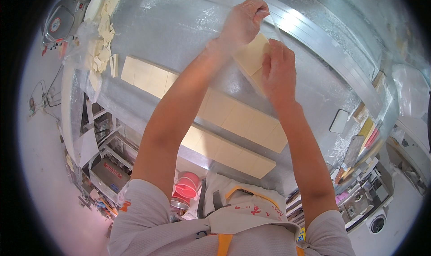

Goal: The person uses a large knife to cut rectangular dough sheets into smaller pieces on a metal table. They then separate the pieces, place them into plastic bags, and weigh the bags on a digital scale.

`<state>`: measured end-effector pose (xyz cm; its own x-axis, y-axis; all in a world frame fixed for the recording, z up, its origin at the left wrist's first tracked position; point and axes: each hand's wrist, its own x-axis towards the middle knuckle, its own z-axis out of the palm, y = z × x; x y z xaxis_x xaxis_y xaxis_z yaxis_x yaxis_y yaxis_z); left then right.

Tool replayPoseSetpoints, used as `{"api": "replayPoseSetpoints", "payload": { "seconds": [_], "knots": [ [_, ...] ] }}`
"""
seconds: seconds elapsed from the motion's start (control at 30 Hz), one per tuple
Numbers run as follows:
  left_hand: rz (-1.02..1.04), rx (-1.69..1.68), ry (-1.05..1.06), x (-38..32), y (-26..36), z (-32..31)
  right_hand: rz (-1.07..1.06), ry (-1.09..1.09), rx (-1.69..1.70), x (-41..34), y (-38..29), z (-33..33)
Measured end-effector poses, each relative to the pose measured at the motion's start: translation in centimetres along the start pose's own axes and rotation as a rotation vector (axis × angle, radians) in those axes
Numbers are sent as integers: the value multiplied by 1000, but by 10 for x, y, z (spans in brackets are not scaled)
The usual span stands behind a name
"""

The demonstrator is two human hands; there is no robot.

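Note:
My left hand (244, 22), slightly blurred, pinches the upper end of a thin, pale, translucent strip (276, 27). The strip slants down to the fingers of my right hand (281, 66). Under both hands lies a pale dough slab (254, 55) with a cut line across it. My right thumb is on its top face, and the fingers bend over its far right edge. Nearer to me, a long row of cut dough slabs (240, 116) passes beneath my left forearm. A second, shorter dough row (229, 148) lies parallel along the near edge.
Dough offcuts (102, 52) are heaped at the metal table's (161, 27) left end, near a grey scale (64, 20). A long metal bar (313, 37) crosses the far side. A phone (339, 121), a brush (366, 127) and a scraper (353, 151) lie right. Red basins (187, 185) sit below.

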<state>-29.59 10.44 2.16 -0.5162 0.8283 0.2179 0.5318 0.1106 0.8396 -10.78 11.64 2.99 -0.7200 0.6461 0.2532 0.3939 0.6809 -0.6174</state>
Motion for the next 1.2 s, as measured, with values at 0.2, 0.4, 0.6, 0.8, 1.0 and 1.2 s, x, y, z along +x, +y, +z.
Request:
{"api": "replayPoseSetpoints", "payload": {
  "seconds": [0.2, 0.4, 0.6, 0.8, 1.0, 1.2],
  "knots": [
    [-36, -3, 36, -5, 33, -26, 73, -65, 49, -2, 0, 5],
    [56, 299, 160, -51, 20, -39, 93, -40, 18, 5, 12, 13],
    [-377, 188, -68, -100, 29, -45, 228, -137, 113, 12, 13, 5],
    [-421, 260, -77, -109, 28, -43, 280, -216, 162, 25, 15, -8],
    [-428, 140, -44, -117, 30, -43, 341, -193, 26, 24, 17, -18],
    [-413, 113, -12, -116, 15, -35, 794, -272, 450, 11, -2, -30]
  ]
}}
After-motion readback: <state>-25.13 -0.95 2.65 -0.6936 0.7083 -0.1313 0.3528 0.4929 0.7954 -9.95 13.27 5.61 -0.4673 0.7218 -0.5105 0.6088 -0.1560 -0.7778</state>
